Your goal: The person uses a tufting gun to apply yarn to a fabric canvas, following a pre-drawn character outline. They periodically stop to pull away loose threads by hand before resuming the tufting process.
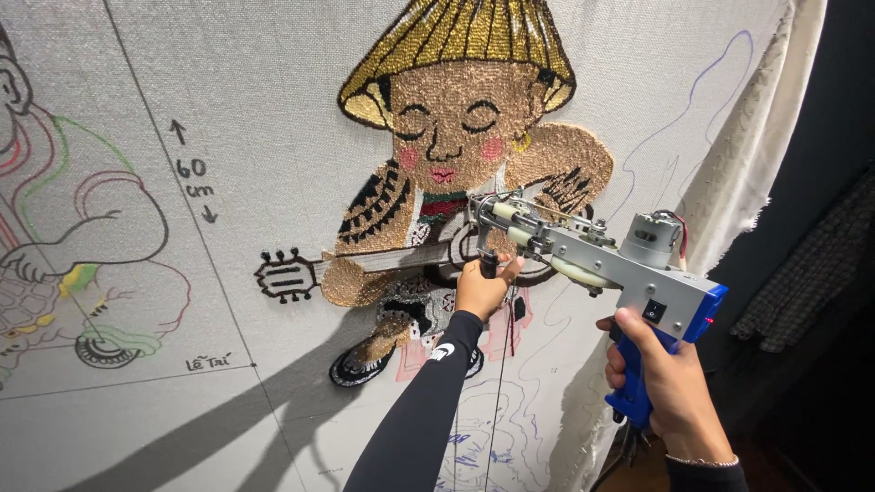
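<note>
Bright, sharp, arm shadows fall lower-left

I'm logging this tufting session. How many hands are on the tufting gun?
2. The left hand grips the small front handle under the tufting gun, against the cloth. The right hand holds the blue rear grip, lower right.

1. A dark wall fills the far right, mostly in shadow.
2. A dim checked fabric hangs at right, beside it.
3. A strip of brown floor shows low, near right.
4. Light falls from the right, casting long shadows leftward.
</note>
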